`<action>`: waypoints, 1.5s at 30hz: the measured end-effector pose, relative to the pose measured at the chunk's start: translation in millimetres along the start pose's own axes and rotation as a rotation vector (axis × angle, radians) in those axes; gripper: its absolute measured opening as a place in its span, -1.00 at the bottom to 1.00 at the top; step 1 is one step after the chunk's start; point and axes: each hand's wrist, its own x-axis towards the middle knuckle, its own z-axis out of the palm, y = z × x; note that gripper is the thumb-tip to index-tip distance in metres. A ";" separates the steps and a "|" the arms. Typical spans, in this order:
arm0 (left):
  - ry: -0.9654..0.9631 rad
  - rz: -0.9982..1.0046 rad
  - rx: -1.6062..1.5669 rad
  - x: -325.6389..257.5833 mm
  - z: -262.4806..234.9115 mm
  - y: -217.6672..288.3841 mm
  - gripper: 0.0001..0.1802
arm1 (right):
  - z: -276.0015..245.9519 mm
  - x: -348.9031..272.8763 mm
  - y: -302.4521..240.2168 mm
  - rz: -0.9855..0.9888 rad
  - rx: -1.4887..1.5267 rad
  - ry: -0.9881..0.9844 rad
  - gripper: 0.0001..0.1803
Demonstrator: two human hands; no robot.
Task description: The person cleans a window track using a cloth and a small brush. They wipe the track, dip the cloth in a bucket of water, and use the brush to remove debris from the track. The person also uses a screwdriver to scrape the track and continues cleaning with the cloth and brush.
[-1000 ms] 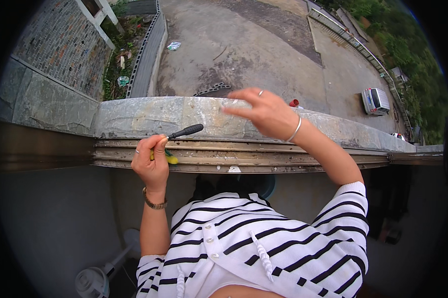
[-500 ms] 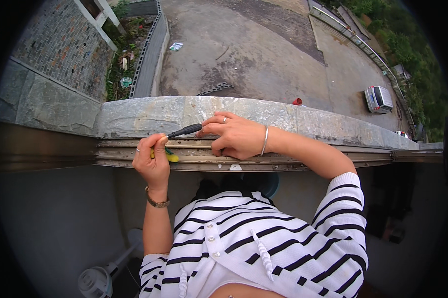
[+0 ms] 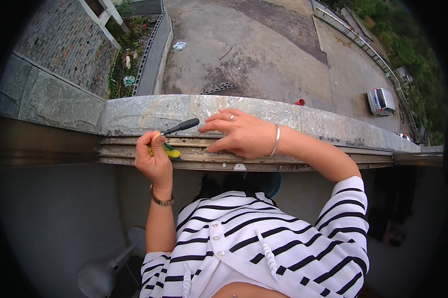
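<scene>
My left hand (image 3: 153, 155) is closed, its thumb and fingers pinching the thin shaft of a black-handled tool (image 3: 185, 124). The handle points to the right, toward my other hand, and my fingers hide the tool's far end, so its exact kind does not show. A soft-looking yellow and green piece (image 3: 172, 153) pokes out beside the same fingers, above the metal window track (image 3: 194, 142). My right hand (image 3: 245, 134) is open and holds nothing. Its fingers are spread over the track and the inner edge of the stone sill, with the fingertips just right of the handle.
Beyond the track runs a grey stone sill (image 3: 154, 111), with a drop to a concrete yard (image 3: 263, 54) outside. A silver vehicle (image 3: 381, 102) stands in the yard. Indoors, a blue-green basin (image 3: 272, 185) sits under the track and a white fan-like appliance (image 3: 97, 277) stands lower left.
My right hand has drawn back a little to the right from the handle, and its fingers have spread. The handle tilts up slightly more in my left hand. The view has shifted a little.
</scene>
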 end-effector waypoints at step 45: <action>0.036 -0.055 -0.105 0.1 -3.2 -1.5 -0.89 | -17.4 0.5 20.0 0.110 -0.156 0.323 -0.88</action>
